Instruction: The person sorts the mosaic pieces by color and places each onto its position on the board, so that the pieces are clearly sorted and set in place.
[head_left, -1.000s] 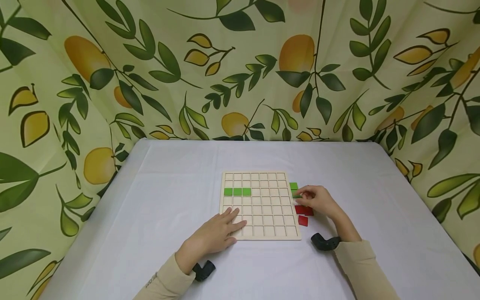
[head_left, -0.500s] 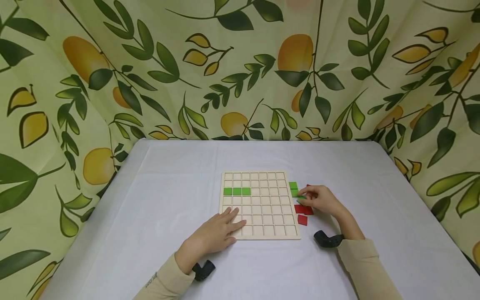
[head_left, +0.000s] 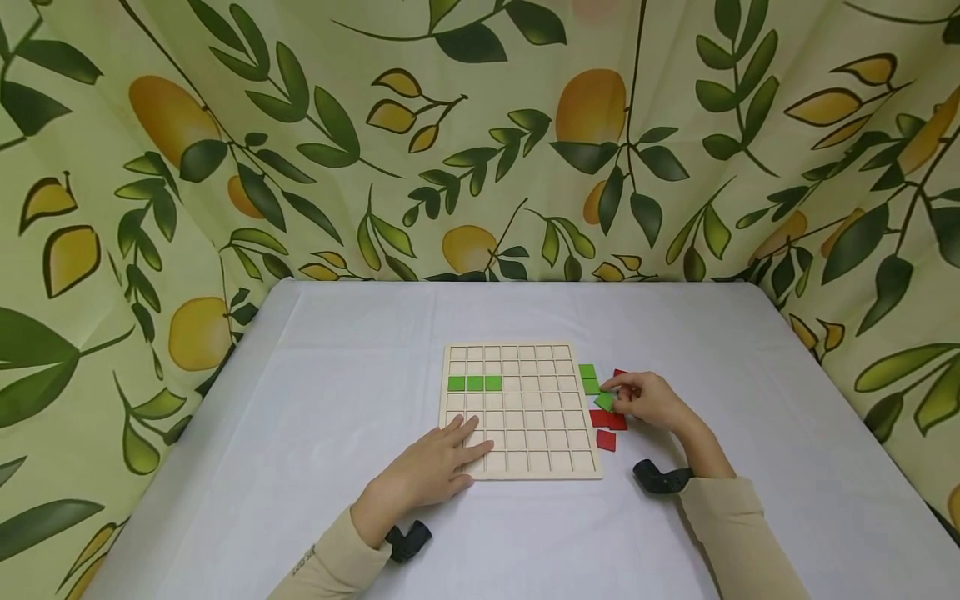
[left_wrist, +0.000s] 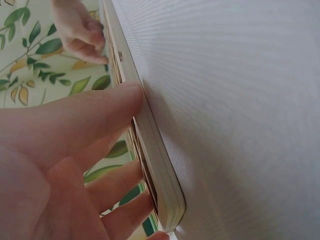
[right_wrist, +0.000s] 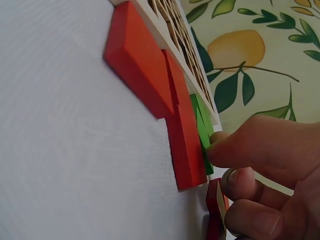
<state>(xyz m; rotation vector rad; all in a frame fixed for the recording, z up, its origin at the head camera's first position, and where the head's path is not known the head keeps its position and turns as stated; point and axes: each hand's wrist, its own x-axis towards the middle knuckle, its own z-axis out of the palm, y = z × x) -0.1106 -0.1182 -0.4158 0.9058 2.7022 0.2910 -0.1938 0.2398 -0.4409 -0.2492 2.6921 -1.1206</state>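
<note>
**Plainly, the tilted green tile sits right at the right hand's fingertips**

From my remote seat, I read leftmost the left hand [head_left: 435,462], fingers spread flat over the near-left corner of the wooden grid board [head_left: 542,444]. The left wrist view shows me its thumb against the board's edge; it holds no tile.

Across the board, a row of three green tiles [head_left: 475,383] fills the leftmost cells of the third row from the far edge. Just off the right edge lie two green tiles [head_left: 590,386] on the white surface [head_left: 360,367], one nearer me than the other.

Next comes the loose green tile [head_left: 603,402], the piece I watch. It lies askew between the board and the right hand [head_left: 647,400], one corner aimed roughly my way. It looks about square, so I judge the turn of its edges matters more than any long axis. The right hand is clearly nearer, just to the tile's right; the left is well apart.

That right hand is narrow, fingers bent, tips at the tile. I cannot tell whether they pinch it or merely touch it. Red tiles [head_left: 606,441] crowd the near side, and another red tile [head_left: 619,373] peeks out beyond the fingers, so I judge side clearance tight.
</note>
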